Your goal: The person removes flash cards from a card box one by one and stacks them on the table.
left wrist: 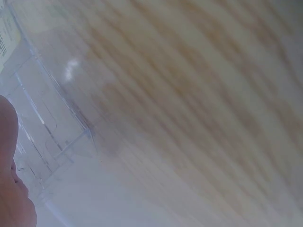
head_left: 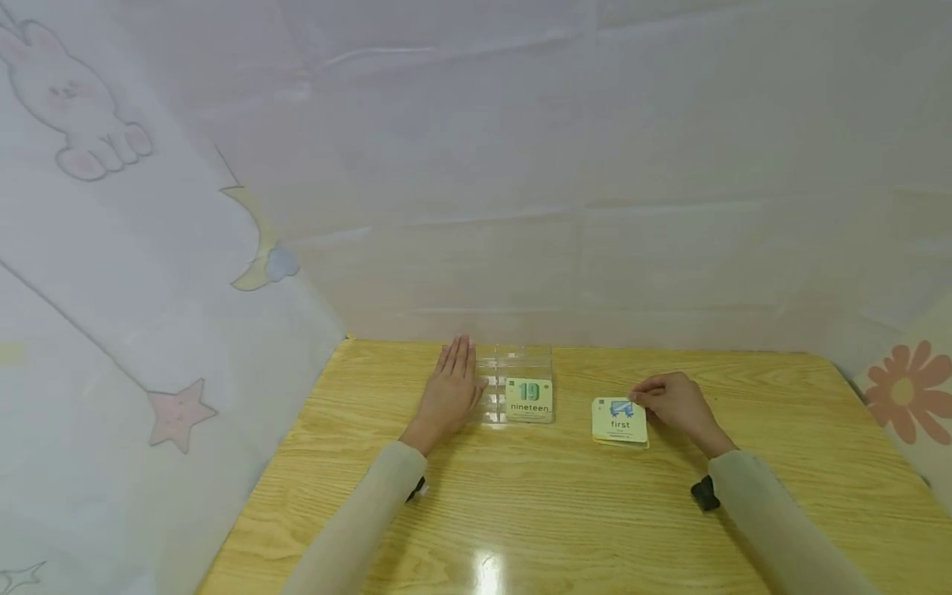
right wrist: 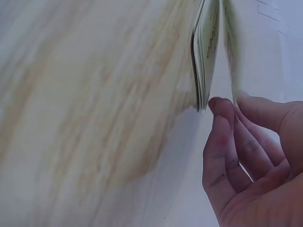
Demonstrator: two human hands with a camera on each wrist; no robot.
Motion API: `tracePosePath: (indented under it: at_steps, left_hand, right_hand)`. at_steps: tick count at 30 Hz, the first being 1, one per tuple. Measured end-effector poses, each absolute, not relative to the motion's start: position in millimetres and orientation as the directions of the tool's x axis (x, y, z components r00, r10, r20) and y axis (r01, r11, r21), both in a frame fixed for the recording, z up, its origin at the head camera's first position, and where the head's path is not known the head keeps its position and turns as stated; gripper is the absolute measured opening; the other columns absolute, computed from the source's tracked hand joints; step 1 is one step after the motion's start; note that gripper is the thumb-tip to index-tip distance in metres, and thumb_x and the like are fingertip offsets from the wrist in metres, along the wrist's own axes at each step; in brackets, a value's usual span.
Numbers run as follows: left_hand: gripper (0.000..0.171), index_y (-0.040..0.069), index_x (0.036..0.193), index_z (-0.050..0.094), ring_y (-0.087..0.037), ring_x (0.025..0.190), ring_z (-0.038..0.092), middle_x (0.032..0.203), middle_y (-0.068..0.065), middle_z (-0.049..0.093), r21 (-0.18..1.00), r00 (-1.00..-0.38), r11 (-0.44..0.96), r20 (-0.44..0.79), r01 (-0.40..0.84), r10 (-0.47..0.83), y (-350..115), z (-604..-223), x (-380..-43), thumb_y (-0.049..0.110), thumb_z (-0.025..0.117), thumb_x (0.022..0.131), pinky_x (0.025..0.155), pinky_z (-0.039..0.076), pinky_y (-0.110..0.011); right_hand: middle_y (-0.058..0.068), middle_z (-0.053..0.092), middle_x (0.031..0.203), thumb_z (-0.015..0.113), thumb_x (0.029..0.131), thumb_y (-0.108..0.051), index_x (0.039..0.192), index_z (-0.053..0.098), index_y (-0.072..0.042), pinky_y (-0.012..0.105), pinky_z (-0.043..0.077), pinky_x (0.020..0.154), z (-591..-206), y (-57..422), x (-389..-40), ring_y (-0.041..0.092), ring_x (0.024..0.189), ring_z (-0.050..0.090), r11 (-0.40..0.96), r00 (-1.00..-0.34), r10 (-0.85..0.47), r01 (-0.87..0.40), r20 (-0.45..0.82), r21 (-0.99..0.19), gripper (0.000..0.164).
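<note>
My left hand (head_left: 448,392) lies with straight fingers on the left part of a clear plastic tray (head_left: 524,361) with divided compartments. In the tray's near right compartment sits a pale yellow card (head_left: 529,401) reading "19 nineteen". To the right of the tray, my right hand (head_left: 675,405) pinches the upper right edge of a card (head_left: 620,426) reading "first", with a blue picture. From the right wrist view, this card stands apart from a stack of similar cards (right wrist: 204,52), thumb on one face and fingertips on the other. The head view shows the stack's yellow edge beneath it.
Everything rests on a wood-grain table (head_left: 535,496) that meets a pale wall covering (head_left: 476,207) just behind the tray. A second printed covering (head_left: 111,289) rises along the left. Dark wrist devices (head_left: 705,493) show at the sleeves.
</note>
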State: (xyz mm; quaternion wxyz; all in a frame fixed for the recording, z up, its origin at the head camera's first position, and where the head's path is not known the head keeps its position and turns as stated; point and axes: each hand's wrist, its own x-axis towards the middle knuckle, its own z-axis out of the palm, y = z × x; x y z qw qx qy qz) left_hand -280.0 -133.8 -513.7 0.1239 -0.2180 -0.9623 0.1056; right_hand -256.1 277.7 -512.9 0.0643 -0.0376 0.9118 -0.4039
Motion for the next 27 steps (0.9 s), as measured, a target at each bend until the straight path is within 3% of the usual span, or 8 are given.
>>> tracePosePath:
  at_steps: [5, 12, 27]
  left_hand:
    - [0.075, -0.008, 0.165, 0.013, -0.036, 0.166, 0.011, 0.175, -0.027, 0.017, -0.248, -0.875, 0.886, 0.195, 0.393, 0.443, -133.5, -515.5, -280.7, 0.045, 0.029, 0.115, 0.137, 0.014, -0.048]
    - [0.074, -0.008, 0.165, 0.017, -0.037, 0.165, 0.016, 0.174, -0.027, 0.019, -0.235, -0.877, 0.892, 0.206, 0.385, 0.433, -131.8, -515.6, -282.0, 0.044, 0.034, 0.115, 0.137, 0.016, -0.048]
    - [0.074, -0.008, 0.165, 0.018, -0.037, 0.166, 0.015, 0.174, -0.026, 0.019, -0.235, -0.881, 0.894, 0.200, 0.381, 0.428, -132.8, -514.7, -280.1, 0.045, 0.032, 0.115, 0.137, 0.015, -0.047]
  right_hand:
    - [0.016, 0.081, 0.103, 0.069, 0.103, -0.025, 0.116, 0.076, 0.001, 0.033, 0.060, 0.068, -513.5, 277.6, -255.4, 0.018, 0.083, 0.075, 0.692, -0.990, -0.106, -0.009, -0.090, -0.722, 0.030]
    - [0.018, 0.080, 0.107, 0.067, 0.103, -0.026, 0.116, 0.077, 0.001, 0.045, 0.063, 0.078, -512.5, 277.7, -254.1, 0.031, 0.097, 0.076, 0.733, -0.994, -0.094, -0.028, -0.060, -0.679, 0.032]
    - [0.019, 0.080, 0.110, 0.062, 0.106, -0.027, 0.118, 0.076, 0.002, 0.050, 0.063, 0.084, -508.3, 276.7, -254.1, 0.033, 0.099, 0.077, 0.720, -0.996, -0.082, -0.026, -0.047, -0.694, 0.034]
